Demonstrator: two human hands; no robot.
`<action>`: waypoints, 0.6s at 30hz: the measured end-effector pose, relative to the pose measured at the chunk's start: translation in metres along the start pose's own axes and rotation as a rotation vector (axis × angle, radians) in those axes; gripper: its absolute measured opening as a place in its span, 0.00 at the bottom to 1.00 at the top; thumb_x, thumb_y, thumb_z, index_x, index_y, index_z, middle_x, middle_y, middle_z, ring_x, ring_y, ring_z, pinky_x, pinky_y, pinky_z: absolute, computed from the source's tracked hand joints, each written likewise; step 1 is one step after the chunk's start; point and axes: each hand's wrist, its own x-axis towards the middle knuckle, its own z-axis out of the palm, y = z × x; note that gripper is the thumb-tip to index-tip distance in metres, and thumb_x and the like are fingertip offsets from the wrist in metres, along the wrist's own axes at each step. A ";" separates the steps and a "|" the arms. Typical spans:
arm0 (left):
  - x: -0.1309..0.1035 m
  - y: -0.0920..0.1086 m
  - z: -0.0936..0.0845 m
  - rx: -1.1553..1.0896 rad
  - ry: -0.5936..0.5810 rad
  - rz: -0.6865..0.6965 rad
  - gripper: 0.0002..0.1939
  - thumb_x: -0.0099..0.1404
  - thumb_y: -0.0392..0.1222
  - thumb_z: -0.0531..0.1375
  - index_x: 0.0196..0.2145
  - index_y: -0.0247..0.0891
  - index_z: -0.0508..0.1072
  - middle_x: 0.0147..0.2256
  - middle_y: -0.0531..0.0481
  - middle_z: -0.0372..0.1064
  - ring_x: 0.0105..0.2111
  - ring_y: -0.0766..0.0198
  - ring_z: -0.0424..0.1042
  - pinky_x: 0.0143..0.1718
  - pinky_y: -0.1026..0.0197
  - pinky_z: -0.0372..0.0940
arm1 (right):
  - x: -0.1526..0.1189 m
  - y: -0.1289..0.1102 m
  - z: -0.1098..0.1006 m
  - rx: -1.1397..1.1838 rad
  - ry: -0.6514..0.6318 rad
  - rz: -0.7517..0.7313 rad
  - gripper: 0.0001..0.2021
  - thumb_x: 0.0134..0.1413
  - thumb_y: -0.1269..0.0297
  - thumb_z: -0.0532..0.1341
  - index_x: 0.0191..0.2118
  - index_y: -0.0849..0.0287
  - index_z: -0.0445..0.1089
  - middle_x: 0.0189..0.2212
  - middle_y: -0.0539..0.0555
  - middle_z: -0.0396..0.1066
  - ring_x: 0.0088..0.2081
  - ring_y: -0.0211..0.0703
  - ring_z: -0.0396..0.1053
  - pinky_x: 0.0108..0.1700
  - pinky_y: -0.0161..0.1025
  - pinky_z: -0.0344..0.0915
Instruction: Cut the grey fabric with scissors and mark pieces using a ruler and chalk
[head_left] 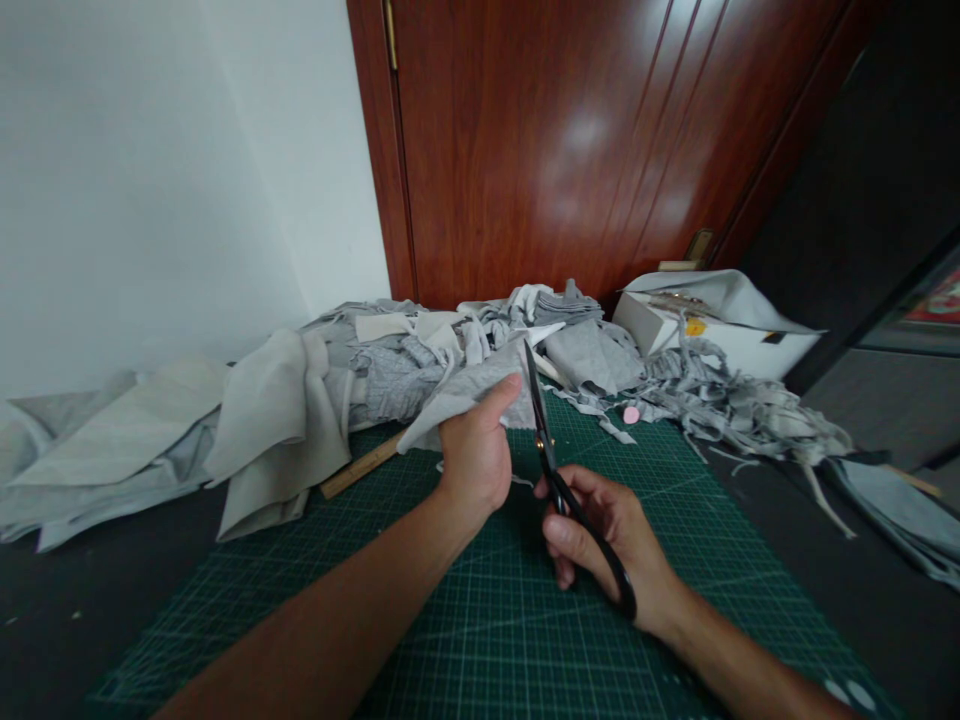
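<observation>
A plain white wall (135,180) fills ten o'clock, a faint corner line running down it. At twelve to one stands a glossy reddish-brown wooden door (517,170), soft patches of light reflected at one; its brass hinge (391,35) sits past eleven. Dark, shadowy panelling (870,180) occupies two o'clock.

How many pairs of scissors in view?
1: black-handled metal scissors in the bare right hand, blades at the edge of the light grey cloth that the bare left hand holds. More may be hidden under the piled grey fabric scraps.
</observation>
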 end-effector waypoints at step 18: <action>-0.004 0.001 -0.001 -0.026 -0.041 -0.117 0.20 0.44 0.36 0.74 0.37 0.37 0.79 0.40 0.48 0.82 0.55 0.48 0.75 0.64 0.47 0.60 | 0.000 0.004 -0.004 -0.002 -0.001 -0.038 0.24 0.55 0.45 0.72 0.42 0.59 0.68 0.22 0.43 0.66 0.18 0.31 0.64 0.20 0.30 0.66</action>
